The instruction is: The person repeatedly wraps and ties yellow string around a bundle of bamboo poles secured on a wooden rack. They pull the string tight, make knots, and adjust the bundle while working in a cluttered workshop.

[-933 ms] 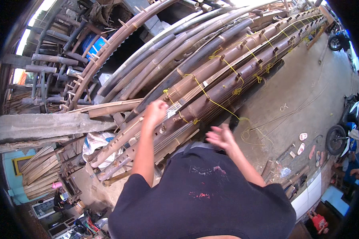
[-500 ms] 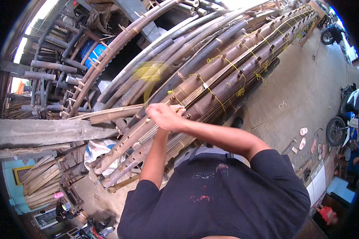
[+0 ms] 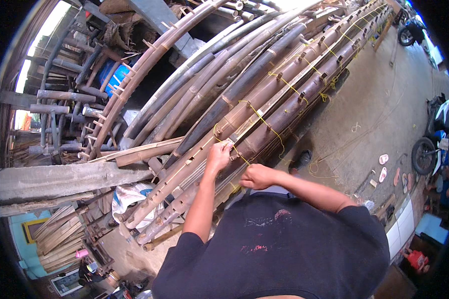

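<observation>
Two long brown bamboo poles, the upper pole (image 3: 257,110) and the lower pole (image 3: 264,137), lie side by side on a slant in front of me. Short pegs stand out of them, and thin yellow cord (image 3: 259,115) zigzags from peg to peg. At the near part of the poles, my left hand (image 3: 218,158) is closed in a pinch on the yellow cord where it crosses the gap. My right hand (image 3: 258,177) is a fist around the same cord, just right of the lower pole. A taut length of cord runs between the hands.
Dark curved bamboo poles (image 3: 204,84) are stacked beyond. A curved bamboo rail with pegs (image 3: 134,74) rises at the left, above a concrete beam (image 3: 70,174). A white sack (image 3: 129,202) lies near the poles' near ends. Sandals (image 3: 382,174) and a motorbike (image 3: 424,157) are at the right.
My hands were together over the poles with a blurred loop of yellow cord in the air. The right hand has moved right and toward me, drawing the cord straight.
</observation>
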Demonstrator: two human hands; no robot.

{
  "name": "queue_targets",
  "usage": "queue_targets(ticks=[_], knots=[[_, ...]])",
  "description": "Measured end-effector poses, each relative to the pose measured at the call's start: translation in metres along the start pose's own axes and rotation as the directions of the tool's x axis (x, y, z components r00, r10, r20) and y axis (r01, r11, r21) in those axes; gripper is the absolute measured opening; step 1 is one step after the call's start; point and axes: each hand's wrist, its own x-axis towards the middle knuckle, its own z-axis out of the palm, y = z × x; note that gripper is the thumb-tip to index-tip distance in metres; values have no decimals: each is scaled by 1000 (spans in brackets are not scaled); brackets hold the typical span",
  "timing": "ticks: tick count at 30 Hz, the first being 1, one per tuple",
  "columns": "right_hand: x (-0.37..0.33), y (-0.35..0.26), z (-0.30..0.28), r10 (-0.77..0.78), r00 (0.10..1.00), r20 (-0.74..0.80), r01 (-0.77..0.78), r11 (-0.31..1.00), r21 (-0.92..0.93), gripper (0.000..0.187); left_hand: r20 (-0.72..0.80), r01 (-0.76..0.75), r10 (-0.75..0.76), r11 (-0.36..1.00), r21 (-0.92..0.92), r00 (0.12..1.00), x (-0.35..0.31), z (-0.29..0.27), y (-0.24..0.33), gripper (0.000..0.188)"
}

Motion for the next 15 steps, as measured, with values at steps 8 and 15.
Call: queue_targets(ticks=[8,15], knots=[[-11,44,36,-126,955,-268,127,992,-16,36,-343,-112,3,947,-300,939,100,-59,63,27],[-65,68,-26,443,820,-363,279,244,929,44,-89,-86,170,805,587,981,176,-7,-50,35]])
